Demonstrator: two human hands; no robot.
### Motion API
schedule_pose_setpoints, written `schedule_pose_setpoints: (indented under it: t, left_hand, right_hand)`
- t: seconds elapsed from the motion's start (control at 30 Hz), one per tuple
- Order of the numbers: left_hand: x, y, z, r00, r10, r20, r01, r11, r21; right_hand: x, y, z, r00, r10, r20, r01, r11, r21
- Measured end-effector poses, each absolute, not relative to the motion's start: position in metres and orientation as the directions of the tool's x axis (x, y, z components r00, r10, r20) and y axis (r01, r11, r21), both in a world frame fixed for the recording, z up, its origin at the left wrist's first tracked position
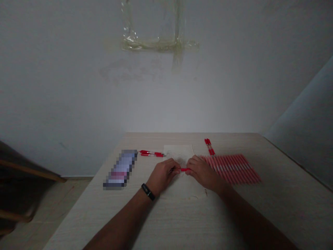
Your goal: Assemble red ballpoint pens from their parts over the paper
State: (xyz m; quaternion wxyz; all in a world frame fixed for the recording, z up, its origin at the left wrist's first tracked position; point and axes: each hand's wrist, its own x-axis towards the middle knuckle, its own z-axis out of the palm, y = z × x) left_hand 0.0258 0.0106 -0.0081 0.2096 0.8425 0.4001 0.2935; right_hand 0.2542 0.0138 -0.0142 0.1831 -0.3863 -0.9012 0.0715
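A small red pen part [184, 169] shows between my two hands, over a pale sheet of paper [179, 191]. My left hand [164, 173], with a black band on the wrist, pinches its left end. On the other end are the closed fingers of my right hand [202, 172]. The rest of the pen is hidden by my fingers. Dark, tangled marks or strands [178, 156] appear on the paper just beyond my hands; I cannot tell which.
Right of my right hand lies a row of several red pens [234, 168], side by side. Beyond it rest red-and-clear pens [210, 147]. Two more red pens [151, 153] lie left of the paper, near a blurred phone-like object [121, 169]. The table [171, 224] meets a wall [166, 100].
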Motion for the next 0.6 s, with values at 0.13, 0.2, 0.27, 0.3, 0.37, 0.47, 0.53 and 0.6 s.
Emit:
schedule_pose_setpoints:
  t: [0.13,0.2,0.27,0.3,0.37,0.47,0.53,0.6]
  left_hand:
    - [0.027,0.008,-0.008,0.488,0.815,0.312,0.569,-0.568,0.595]
    - [0.027,0.007,-0.008,0.489,0.82,0.295,0.57,-0.557,0.603]
    - [0.028,0.006,-0.006,0.493,0.824,0.278,0.568,-0.547,0.615]
    - [0.028,0.006,-0.005,0.495,0.826,0.27,0.565,-0.542,0.622]
    - [0.029,0.005,-0.003,0.501,0.827,0.255,0.557,-0.534,0.636]
    - [0.029,0.004,0.0,0.513,0.827,0.23,0.542,-0.52,0.66]
    - [0.028,0.003,0.001,0.525,0.826,0.205,0.524,-0.504,0.687]
    - [0.028,0.003,0.002,0.54,0.826,0.162,0.501,-0.471,0.726]
  right_hand:
    - [0.254,0.017,-0.021,-0.622,0.73,0.282,0.724,0.674,-0.148]
    - [0.254,0.017,-0.021,-0.627,0.722,0.293,0.728,0.677,-0.109]
    - [0.254,0.016,-0.02,-0.633,0.712,0.304,0.728,0.681,-0.078]
    - [0.254,0.016,-0.019,-0.636,0.708,0.307,0.728,0.682,-0.063]
    - [0.253,0.014,-0.017,-0.641,0.701,0.311,0.73,0.683,-0.036]
    - [0.253,0.012,-0.013,-0.65,0.692,0.313,0.726,0.688,-0.013]
    - [0.254,0.011,-0.012,-0.661,0.682,0.313,0.718,0.696,0.001]
    - [0.253,0.011,-0.011,-0.672,0.672,0.31,0.711,0.703,0.019]
